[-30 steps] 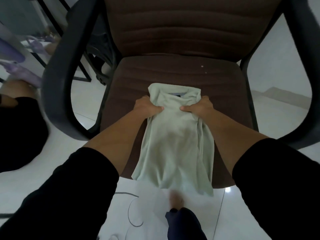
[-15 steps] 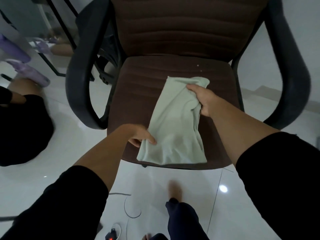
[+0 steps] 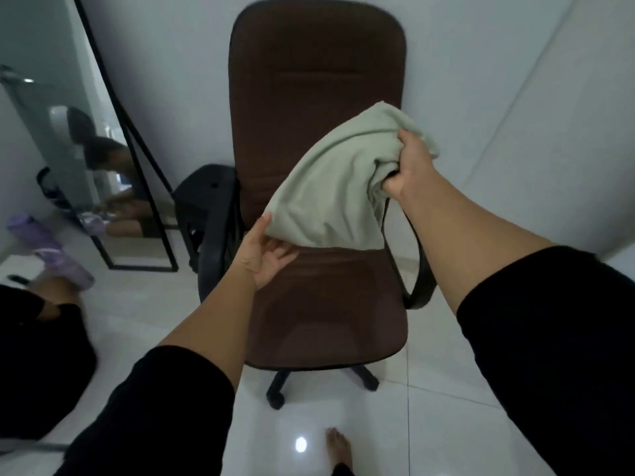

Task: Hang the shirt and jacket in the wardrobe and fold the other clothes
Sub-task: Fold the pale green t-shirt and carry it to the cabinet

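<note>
A folded pale green garment [image 3: 330,187] hangs in the air above the seat of a brown office chair [image 3: 316,80]. My right hand [image 3: 410,164] grips its upper right end in a fist. My left hand [image 3: 264,254] is under the lower left corner, palm up and fingers spread, the thumb touching the cloth's edge. The garment slopes down from right to left. The chair's seat [image 3: 326,304] below is bare.
A black-framed mirror [image 3: 113,139] leans on the wall at left, with a person reflected in it. A black stool [image 3: 202,197] stands beside the chair. Purple items [image 3: 65,266] lie on the white tile floor at left. My bare foot [image 3: 338,448] is near the chair's wheels.
The garment has been lifted off the seat by my right hand. My left hand let go of its lower corner and now cups beneath it. My view has pulled back and up.
</note>
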